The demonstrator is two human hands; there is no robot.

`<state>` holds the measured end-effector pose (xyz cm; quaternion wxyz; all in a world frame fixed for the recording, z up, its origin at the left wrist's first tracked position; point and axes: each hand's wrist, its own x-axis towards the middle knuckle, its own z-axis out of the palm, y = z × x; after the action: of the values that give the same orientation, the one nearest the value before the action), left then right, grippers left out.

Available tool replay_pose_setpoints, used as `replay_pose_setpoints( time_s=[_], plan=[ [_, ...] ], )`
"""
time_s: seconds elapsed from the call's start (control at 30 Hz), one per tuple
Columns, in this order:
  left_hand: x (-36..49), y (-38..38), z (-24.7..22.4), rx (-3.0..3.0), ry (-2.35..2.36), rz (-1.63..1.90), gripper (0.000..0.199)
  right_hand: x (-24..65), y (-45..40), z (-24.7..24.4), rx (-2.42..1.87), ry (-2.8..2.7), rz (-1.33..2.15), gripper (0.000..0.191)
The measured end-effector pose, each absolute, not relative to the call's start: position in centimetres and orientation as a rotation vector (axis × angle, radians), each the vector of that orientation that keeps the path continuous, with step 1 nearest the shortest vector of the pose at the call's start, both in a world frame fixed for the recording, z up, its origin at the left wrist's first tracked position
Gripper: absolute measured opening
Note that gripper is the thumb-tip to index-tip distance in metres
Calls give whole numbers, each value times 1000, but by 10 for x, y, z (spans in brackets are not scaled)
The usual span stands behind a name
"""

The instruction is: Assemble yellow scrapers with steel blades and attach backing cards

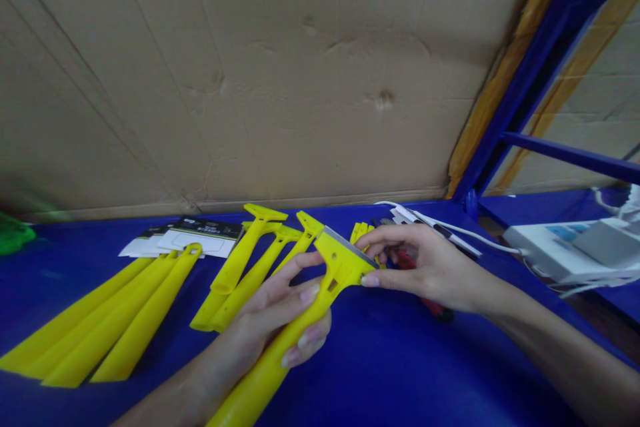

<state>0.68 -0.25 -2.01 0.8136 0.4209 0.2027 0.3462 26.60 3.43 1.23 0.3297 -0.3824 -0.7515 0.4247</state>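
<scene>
My left hand (283, 313) is wrapped round the handle of a yellow scraper (273, 363), whose head tilts up to the right. A thin metal blade (345, 243) lies along the head's top edge. My right hand (420, 263) is closed on the right end of the scraper head, thumb at its lower corner and index finger by the blade. A tiny dark spot shows beside the thumb, too small to name. Behind my left hand lie several yellow scraper bodies (240, 250). Further left, long yellow handles (145, 320) rest side by side.
Printed cards (197, 237) lie on the blue table (400, 373) beyond the handles. Partly behind my right hand is a red-handled tool (435, 308). A white box with a cable (565, 247) stands right, near a blue metal frame (530, 73). Cardboard (300, 80) lines the back.
</scene>
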Motion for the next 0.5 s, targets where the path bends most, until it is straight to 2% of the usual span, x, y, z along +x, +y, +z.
replay_pose_setpoints(
  time_s=[0.17,0.27,0.4,0.5],
  plan=[
    [8,-2,-19,872,428,737,23,266,34,11,-961,-1980,1000,36],
    [9,-3,-15,800,501,764,29,266,32,11,-904,-2067,597,28],
    [9,-3,-9,742,589,768,40,267,31,9,-648,-2238,201,1],
    [9,-3,-8,770,632,783,46,264,31,7,-594,-2313,138,11]
  ],
)
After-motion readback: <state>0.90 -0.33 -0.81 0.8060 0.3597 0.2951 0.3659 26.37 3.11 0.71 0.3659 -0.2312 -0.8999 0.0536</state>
